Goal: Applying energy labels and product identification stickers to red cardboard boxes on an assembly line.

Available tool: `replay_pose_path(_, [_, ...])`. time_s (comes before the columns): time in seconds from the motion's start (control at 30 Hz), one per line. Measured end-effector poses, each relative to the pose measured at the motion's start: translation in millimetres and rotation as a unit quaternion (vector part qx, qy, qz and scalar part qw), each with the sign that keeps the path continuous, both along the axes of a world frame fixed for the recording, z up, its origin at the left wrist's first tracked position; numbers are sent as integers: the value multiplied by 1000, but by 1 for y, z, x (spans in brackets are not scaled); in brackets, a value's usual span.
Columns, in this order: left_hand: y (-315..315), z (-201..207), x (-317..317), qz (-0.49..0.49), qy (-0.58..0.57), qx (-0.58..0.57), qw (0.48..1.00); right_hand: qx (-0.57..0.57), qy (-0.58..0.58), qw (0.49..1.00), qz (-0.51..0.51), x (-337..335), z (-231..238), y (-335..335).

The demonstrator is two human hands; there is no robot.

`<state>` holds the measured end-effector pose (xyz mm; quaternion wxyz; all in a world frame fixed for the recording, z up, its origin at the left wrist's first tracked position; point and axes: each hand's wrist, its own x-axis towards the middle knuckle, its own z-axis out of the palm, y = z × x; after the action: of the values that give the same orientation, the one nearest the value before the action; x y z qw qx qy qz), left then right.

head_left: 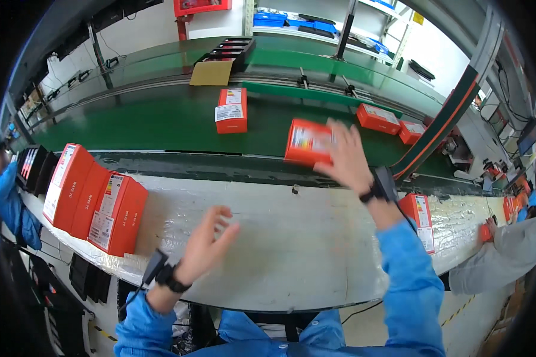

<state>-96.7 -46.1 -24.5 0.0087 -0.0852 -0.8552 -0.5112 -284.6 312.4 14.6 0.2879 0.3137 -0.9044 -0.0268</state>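
A red carton (307, 143) with white labels lies tilted at the near edge of the green conveyor belt, blurred a little. Against its right end is my right hand (348, 159), fingers stretched and spread, thumb at the lower corner; I cannot make out a firm grip. My left hand (208, 243) hovers over the pale worktop, fingers loosely bent and apart, with nothing in it. Left of that hand, red cartons (118, 214) stand close together on the worktop. Another red carton (420, 220) stands beyond my right wrist.
On the belt (155, 122) sit a red carton (231, 111) and two more red cartons (378, 119) by the green guide rail. An open carton with black trays (229, 53) rests farther back. A slanted post (441, 122) rises at right. Co-workers' sleeves (503, 253) show at both sides.
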Motion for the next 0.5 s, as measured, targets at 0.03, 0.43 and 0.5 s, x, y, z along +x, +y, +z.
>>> replay_pose_path(0.03, [6, -4, -24, 19, 17, 5, 1000, 43, 64, 994, -76, -26, 2, 6])
replay_pose_path(0.43, [56, -27, -287, 279, 204, -376, 860, -229, -227, 944, 67, 96, -78, -87])
replay_pose_path(0.5, [47, -25, -305, 285, 168, -352, 876, -233, -234, 942, 49, 98, -76, -86])
